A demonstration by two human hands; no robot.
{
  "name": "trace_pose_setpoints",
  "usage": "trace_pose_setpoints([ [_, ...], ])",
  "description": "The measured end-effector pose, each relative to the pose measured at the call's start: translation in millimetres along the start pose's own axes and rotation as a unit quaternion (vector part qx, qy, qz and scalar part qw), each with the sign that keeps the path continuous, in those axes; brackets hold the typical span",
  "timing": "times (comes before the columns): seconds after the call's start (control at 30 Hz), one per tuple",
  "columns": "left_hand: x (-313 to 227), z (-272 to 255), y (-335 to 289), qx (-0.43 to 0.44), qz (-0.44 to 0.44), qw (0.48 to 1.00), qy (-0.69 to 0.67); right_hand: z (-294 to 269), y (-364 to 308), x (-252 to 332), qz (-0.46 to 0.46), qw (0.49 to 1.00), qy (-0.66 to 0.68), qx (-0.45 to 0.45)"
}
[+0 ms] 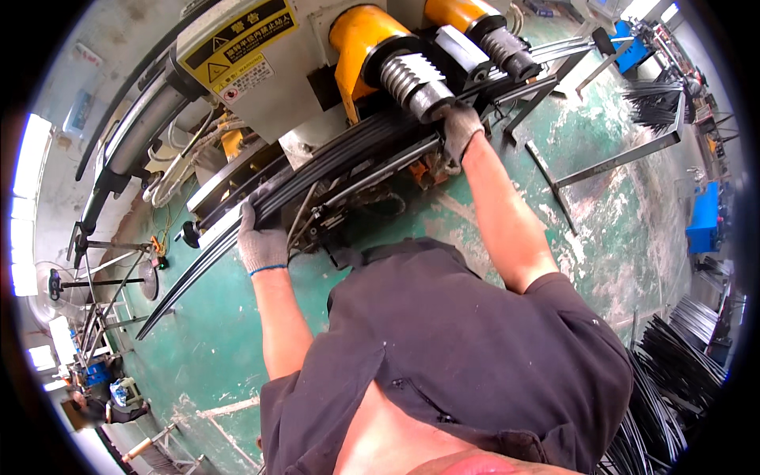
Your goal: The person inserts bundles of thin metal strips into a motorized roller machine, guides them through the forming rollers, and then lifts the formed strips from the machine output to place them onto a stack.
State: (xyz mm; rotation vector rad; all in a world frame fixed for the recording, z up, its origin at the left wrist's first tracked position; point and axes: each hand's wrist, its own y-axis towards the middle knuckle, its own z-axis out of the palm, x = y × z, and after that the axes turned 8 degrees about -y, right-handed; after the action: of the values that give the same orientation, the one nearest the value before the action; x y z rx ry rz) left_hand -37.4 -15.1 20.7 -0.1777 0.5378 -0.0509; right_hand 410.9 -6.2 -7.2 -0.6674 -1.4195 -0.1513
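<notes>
A bundle of long, thin black rods (336, 154) runs along the front of a machine, from lower left to upper right. My left hand (263, 244), in a grey-white knit glove with a blue cuff edge, is closed around the bundle toward its left end. Farther right, my gloved right hand (461, 131) curls at the rods just below a ribbed metal roller (416, 85). Its fingertips are partly hidden. The roller sticks out of an orange-yellow housing (366, 36).
A second ribbed roller (507, 51) stands right of the first. The machine body (273, 95) bears a warning label. On the right are a metal rack (621, 158), a blue box (702, 218) and bundled rods (673, 364). A fan (63, 293) and a person (107, 408) are at left.
</notes>
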Motion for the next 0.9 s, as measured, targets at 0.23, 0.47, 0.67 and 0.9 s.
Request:
trace_pose_setpoints([
  [0.23,-46,-46,19,-0.054,0.012,0.993,-0.102,-1,15,-47,-0.184,0.960,-0.190,-0.094],
  [0.47,-50,-42,35,-0.110,0.073,0.991,-0.026,9,-66,0,-0.023,0.990,0.093,-0.107],
  [0.67,27,40,3,-0.133,-0.020,0.989,-0.066,2,-72,-12,0.011,0.988,0.107,-0.111],
  [0.9,-29,-30,14,-0.115,0.092,0.982,-0.119,-32,-79,-33,0.056,0.989,0.102,-0.090],
])
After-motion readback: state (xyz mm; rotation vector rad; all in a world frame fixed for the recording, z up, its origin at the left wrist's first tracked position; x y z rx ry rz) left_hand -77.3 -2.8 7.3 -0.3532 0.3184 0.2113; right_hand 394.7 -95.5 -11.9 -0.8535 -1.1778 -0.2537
